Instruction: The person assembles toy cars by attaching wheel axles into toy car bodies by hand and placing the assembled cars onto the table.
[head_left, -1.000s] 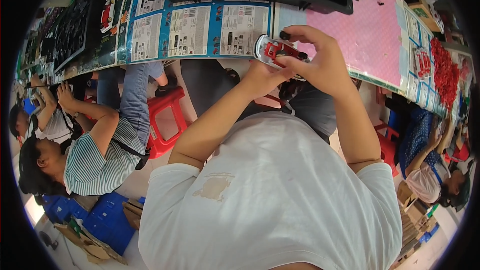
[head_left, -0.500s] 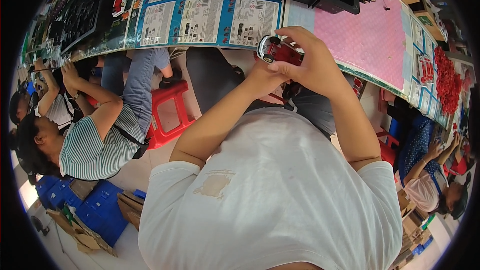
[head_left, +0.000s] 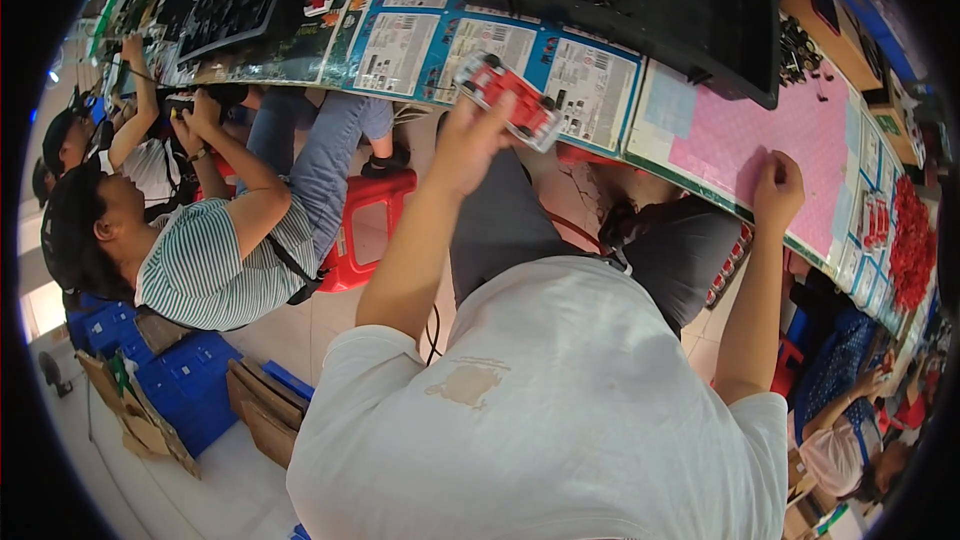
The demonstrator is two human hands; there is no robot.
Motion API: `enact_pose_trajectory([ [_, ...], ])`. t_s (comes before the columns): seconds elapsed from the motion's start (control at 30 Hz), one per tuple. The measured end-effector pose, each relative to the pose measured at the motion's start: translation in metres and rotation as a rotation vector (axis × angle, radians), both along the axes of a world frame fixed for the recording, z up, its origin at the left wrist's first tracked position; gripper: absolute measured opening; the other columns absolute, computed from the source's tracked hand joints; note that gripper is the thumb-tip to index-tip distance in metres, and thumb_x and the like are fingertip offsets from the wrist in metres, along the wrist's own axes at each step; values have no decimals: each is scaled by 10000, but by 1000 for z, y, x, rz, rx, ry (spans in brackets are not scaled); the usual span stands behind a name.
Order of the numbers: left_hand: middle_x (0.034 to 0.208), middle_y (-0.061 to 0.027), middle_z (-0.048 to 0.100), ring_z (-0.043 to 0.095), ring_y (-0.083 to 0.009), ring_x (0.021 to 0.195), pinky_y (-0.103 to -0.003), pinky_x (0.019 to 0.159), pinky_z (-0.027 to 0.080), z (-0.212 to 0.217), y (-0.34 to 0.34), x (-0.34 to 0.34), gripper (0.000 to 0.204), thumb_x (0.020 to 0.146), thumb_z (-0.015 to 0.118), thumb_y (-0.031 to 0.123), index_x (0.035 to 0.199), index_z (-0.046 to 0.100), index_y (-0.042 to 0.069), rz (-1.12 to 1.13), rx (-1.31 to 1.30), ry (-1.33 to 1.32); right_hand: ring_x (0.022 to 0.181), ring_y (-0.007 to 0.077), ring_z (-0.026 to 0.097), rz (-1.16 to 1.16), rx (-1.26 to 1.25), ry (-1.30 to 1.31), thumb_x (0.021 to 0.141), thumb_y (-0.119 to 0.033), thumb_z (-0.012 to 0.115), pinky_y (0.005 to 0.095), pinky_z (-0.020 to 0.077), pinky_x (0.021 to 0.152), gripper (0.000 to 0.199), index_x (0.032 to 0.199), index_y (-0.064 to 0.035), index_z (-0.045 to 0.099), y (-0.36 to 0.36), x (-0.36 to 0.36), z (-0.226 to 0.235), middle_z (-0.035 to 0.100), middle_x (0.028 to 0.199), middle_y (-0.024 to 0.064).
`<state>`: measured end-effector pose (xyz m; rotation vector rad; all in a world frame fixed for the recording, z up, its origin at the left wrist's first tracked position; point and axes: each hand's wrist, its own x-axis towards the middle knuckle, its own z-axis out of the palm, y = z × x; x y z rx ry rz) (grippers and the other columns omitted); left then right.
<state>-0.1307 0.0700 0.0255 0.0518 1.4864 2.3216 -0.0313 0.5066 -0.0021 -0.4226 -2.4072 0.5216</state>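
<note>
Over the table's near edge, my left hand (head_left: 468, 145) is closed around a toy car (head_left: 512, 98), red and white, with small black wheels. The car is tilted, and my thumb lies across it. My right hand (head_left: 778, 192) is at the front of the pink mat (head_left: 760, 135), its fingers curled together. Whatever those fingers may hold is hidden. Printed blue-and-white sheets (head_left: 590, 80) lie under the table's cover, just beyond the car.
A black bin (head_left: 690, 35) holds small wheels with yellow hubs; loose wheels (head_left: 798, 52) lie beside it. Red parts (head_left: 910, 240) are heaped at far right. A co-worker in a striped shirt (head_left: 225, 250) sits to the left by a red stool (head_left: 365, 225). Another person (head_left: 845, 420) sits right.
My hands have parted: the left carried the car away to the left, while the right let go of it and moved right to the pink mat. The view has shifted slightly.
</note>
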Motion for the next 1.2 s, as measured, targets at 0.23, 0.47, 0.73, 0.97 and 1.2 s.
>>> enact_pose_trajectory([
  [0.23, 908, -36, 694, 660, -112, 730, -282, 627, 530, 15, -92, -127, 364, 1009, 588, 375, 1131, 655, 39, 311, -549, 123, 667, 237, 623, -31, -46, -96, 889, -132, 668, 369, 496, 640, 120, 957, -36, 689, -2, -11, -5, 650, 799, 110],
  [0.47, 814, -74, 683, 631, -164, 649, -308, 555, 499, 1, -151, -220, 438, 976, 609, 431, 1040, 693, 6, 310, -902, 77, 651, 239, 626, -19, -42, -72, 890, -121, 669, 360, 495, 621, 113, 954, -27, 683, -11, -11, 4, 654, 808, 110],
  [0.73, 1191, -299, 650, 654, -359, 1116, -412, 942, 504, 1, -146, -175, 857, 787, 739, 590, 1266, 585, -103, 593, -1360, 408, 631, 238, 619, -16, 11, -77, 890, -117, 660, 356, 486, 594, 104, 937, -25, 674, -14, -14, 5, 644, 779, 110],
  [0.97, 833, -173, 731, 726, -298, 759, -376, 708, 550, 0, -128, -157, 541, 711, 842, 348, 1030, 673, -54, 748, -1305, 486, 591, 240, 591, -44, -18, -104, 886, -106, 642, 371, 469, 572, 90, 909, -21, 657, -16, -17, 6, 629, 745, 107],
  [1.2, 843, -243, 719, 721, -375, 871, -427, 781, 562, -29, -207, -235, 857, 686, 802, 610, 1068, 655, -143, 784, -1613, 584, 603, 249, 610, -21, -23, -103, 874, -98, 645, 376, 474, 571, 83, 913, -26, 657, -19, -22, 3, 638, 753, 116],
])
